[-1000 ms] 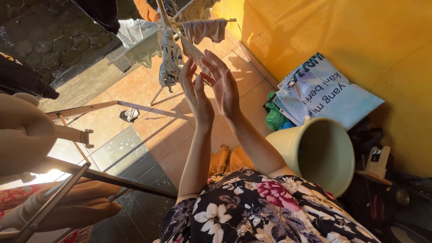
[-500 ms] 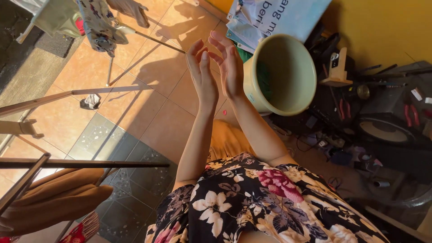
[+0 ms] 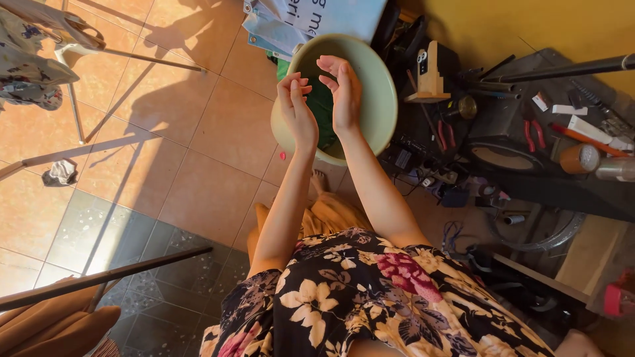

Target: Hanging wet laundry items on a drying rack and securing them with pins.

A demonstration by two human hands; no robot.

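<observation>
**Two empty hands raised over a pale bucket**

Both hands are lifted in front of the person, palms turned toward each other and a narrow gap between them. The left hand has its fingers loosely curled, the fingertips bent inward; the right hand is held flatter, fingers slightly spread. Neither hand holds anything, and they do not touch each other.

Directly beyond the hands sits a pale cream bucket, tipped so its round mouth faces the camera. Something green lies inside it, partly hidden by the hands.

Just past the bucket's far rim, against the yellow wall, lies a stack of flat plastic bags, light blue and white with large dark lettering, cut off by the top edge of the view. Beside the bucket on the right stands a small wooden block with a dark label on its face. Farther right, a dark cluttered surface carries red-handled pliers, a white flat package and a round tin.

The floor is orange tile. A floral cloth hangs on a drying rack at upper left.
</observation>
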